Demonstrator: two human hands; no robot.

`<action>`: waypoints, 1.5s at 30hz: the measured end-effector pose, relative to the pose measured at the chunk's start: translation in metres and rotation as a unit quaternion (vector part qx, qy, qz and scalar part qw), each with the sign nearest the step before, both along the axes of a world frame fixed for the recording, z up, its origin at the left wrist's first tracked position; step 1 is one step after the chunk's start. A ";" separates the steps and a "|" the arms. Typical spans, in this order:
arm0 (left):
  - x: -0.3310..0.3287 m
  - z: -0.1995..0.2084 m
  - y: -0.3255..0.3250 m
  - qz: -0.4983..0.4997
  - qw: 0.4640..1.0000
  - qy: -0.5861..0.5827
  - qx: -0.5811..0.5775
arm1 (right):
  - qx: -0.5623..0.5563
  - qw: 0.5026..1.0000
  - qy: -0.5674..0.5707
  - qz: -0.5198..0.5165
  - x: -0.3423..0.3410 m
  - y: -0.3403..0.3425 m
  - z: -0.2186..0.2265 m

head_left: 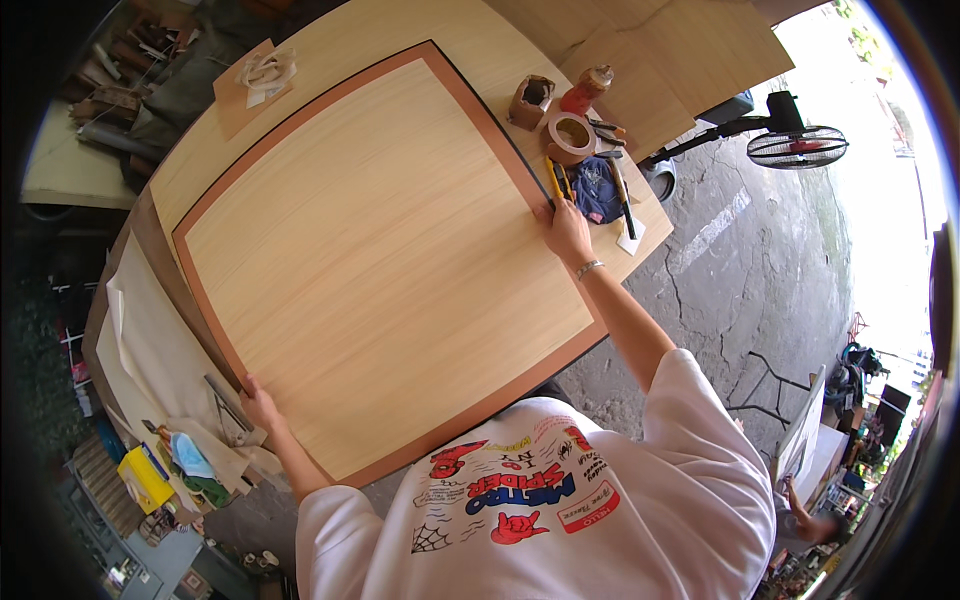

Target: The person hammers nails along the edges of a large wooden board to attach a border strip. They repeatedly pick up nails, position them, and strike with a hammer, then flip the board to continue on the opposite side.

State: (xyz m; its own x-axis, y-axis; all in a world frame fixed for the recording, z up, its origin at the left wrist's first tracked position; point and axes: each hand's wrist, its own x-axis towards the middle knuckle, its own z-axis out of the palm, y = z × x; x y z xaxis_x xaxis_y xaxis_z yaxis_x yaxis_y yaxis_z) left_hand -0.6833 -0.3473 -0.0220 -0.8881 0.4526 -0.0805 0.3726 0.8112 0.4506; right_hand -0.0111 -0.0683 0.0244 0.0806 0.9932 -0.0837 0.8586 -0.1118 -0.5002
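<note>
A large pale wood-grain panel [390,260] with a brown border and a thin dark edge lies on the worktable, its near edge close to my body. My left hand [262,403] grips its left edge near the lower left corner, thumb on top. On the opposite side my right hand [567,235] closes on the right edge, thumb over the border and the other fingers partly hidden. A yellow utility knife [558,178] lies right at those fingertips; whether they touch it I cannot tell.
Past my right hand sit a tape roll [570,136], a red-orange bottle [587,90], a cut-open container [531,101], a dark blue cloth [597,190] and several hand tools. A fan [797,147] stands right. Paper sheets [150,320] and a yellow box [146,477] are left.
</note>
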 end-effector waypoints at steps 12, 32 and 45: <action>0.222 0.075 0.078 -0.147 0.947 0.232 0.166 | 0.111 0.986 0.102 -0.074 0.148 0.003 0.010; 0.693 0.030 0.346 -0.616 0.784 0.075 0.026 | 0.080 0.958 0.152 0.230 0.217 0.122 -0.036; 0.681 0.027 0.338 -0.599 0.794 0.018 0.104 | 0.129 0.949 0.063 0.279 0.221 0.115 -0.032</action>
